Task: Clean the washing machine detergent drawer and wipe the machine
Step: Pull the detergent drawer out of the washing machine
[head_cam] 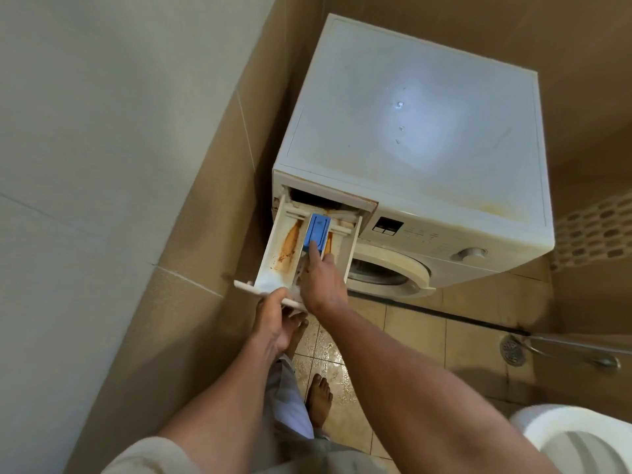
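Left hand grip grasps the detergent drawer front; right hand, grip released, fingertips touching the blue insert.

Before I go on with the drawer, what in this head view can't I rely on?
Head view only:
- The front of the detergent drawer, middle compartment: covered by the right hand.
- Whether that hand pinches or just presses the blue insert: its fingers hide the contact.
- The drawer cavity in the washing machine: too dark.
- The control panel print: too small, blurred.
- The door: partly behind the drawer.
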A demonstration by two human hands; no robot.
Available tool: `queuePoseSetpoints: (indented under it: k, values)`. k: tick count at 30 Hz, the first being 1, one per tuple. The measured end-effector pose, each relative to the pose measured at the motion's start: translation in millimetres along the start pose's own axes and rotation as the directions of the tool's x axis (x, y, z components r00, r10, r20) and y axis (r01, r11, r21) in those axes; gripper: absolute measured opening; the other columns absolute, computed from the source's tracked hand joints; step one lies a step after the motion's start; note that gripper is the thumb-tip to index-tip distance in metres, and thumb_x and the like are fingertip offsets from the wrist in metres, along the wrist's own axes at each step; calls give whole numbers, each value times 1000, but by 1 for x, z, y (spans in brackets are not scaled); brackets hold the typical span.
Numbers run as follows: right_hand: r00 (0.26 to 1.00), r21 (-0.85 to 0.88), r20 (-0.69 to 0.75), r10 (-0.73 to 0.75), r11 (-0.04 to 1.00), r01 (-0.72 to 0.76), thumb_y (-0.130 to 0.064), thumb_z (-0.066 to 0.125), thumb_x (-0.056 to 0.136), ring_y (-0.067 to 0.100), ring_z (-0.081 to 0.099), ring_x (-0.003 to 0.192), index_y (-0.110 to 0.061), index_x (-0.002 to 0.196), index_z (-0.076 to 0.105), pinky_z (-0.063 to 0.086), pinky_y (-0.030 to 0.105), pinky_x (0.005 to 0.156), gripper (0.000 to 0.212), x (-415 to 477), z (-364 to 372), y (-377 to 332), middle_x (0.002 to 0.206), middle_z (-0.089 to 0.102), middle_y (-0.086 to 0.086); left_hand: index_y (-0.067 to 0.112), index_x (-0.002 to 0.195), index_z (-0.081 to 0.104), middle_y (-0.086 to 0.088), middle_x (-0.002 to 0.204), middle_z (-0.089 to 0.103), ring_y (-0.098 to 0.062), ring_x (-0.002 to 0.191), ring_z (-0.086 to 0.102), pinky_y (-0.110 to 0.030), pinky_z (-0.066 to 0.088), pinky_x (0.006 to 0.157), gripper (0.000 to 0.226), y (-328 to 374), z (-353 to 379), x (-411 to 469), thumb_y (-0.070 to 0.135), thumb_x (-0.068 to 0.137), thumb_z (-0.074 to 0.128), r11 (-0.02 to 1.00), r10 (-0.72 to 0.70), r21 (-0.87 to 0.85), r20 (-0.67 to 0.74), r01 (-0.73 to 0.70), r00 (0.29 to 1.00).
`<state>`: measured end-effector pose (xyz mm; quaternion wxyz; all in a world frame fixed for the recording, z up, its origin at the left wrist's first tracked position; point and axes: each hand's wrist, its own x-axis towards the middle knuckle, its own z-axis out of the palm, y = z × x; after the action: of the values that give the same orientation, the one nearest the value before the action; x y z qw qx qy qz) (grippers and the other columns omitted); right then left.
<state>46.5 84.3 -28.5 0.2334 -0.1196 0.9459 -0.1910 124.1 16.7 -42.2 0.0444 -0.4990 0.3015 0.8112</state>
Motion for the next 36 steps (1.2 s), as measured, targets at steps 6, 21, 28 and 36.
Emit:
queuePoseSetpoints:
  k: [6, 21, 28, 36]
  values:
    - [990, 97, -115, -87, 990, 98, -17, 54, 97, 15, 59, 81, -36, 149, 16, 58, 37, 67, 66, -60, 2, 31, 121, 51, 0, 1, 91, 59, -17, 86, 58, -29, 79, 57, -41, 58, 70, 30, -25, -17, -28, -17, 81, 37, 986, -59, -157, -23, 55, 998]
    - [935, 703, -112, 337, 691, -165, -32, 58, 99, 17, 65, 101, -14, 127, 60, 55, 35, 85, 34, -162, -72, 159, 120, 67, 1, 7, 117, 55, -23, 118, 61, -42, 119, 57, -55, 48, 103, 39, -67, 49, -118, -13, 85, 45, 979, -54, 205, 299, -9, 953]
    - [719, 798, -147, 679, 511, -320, -24, 50, 101, 24, 66, 92, -7, 108, 66, 58, 41, 81, 24, -232, -72, 196, 108, 70, 9, 9, 123, 55, -21, 125, 62, -41, 132, 49, -65, 39, 108, 46, -89, 74, -150, 17, 81, 73, 711, -295, 693, 451, -121, 842]
    - [464, 868, -60, 884, 276, -413, -17, 50, 102, 23, 62, 94, -1, 120, 64, 47, 29, 73, 28, -368, -48, 235, 112, 68, 11, 14, 153, 34, -16, 151, 42, -41, 140, 36, -68, 21, 113, 134, -125, 61, -169, 95, 49, 60, 468, -523, 862, 447, -195, 726]
